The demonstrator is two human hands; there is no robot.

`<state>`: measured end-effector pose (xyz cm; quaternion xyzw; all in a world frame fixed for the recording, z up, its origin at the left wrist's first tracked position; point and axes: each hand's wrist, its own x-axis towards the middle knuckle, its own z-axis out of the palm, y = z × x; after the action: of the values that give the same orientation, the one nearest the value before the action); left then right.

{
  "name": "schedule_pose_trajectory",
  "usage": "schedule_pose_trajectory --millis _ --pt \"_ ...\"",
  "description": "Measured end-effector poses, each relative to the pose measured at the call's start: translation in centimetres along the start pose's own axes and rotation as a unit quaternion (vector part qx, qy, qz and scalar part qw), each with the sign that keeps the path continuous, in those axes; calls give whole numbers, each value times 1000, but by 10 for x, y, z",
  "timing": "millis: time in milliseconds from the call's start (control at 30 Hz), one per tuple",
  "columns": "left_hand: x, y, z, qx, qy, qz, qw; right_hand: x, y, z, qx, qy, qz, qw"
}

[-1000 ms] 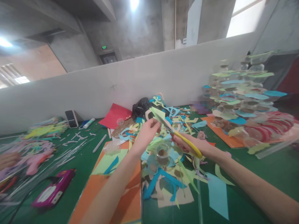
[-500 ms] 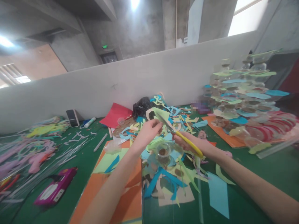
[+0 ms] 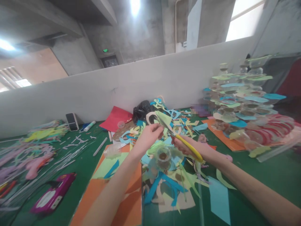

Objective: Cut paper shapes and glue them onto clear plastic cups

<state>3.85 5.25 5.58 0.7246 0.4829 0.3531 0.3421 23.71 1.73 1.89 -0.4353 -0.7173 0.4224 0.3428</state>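
My left hand [image 3: 150,135] is pinched on a light green piece of paper [image 3: 165,118], held over the middle of the table. In my right hand [image 3: 183,147] are scissors with a yellow handle [image 3: 191,149]. Their blades point up and left and lie along the green paper, close to the left fingertips. How far the blades are apart is hard to see. Below the hands stands a clear plastic cup [image 3: 163,156] with something brown inside, among cut scraps. Blue paper strips [image 3: 157,187] lie nearer me.
Orange sheets [image 3: 119,201] lie at front left. Stacked clear cups with paper discs [image 3: 245,100] stand at right. A black plastic bag [image 3: 142,110] and a red sheet [image 3: 117,118] lie at the back. At left are a magenta box [image 3: 55,194] and a propped phone-like object [image 3: 71,121].
The whole view has shifted slightly. Both hands keep their holds on the green paper and the scissors, with only a small movement of the blades against the paper.
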Motion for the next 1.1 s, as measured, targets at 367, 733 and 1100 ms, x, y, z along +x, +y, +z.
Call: schedule_pose_trajectory --millis 367,733,1100 --pt "3 -2 5 -51 81 -5 995 0 -5 4 22 -26 68 997" --pt "-1 -5 22 -152 86 -26 984 0 3 10 37 -19 31 999" --pt "2 -8 21 -140 116 -9 983 -1 -9 1 -2 -36 40 999"
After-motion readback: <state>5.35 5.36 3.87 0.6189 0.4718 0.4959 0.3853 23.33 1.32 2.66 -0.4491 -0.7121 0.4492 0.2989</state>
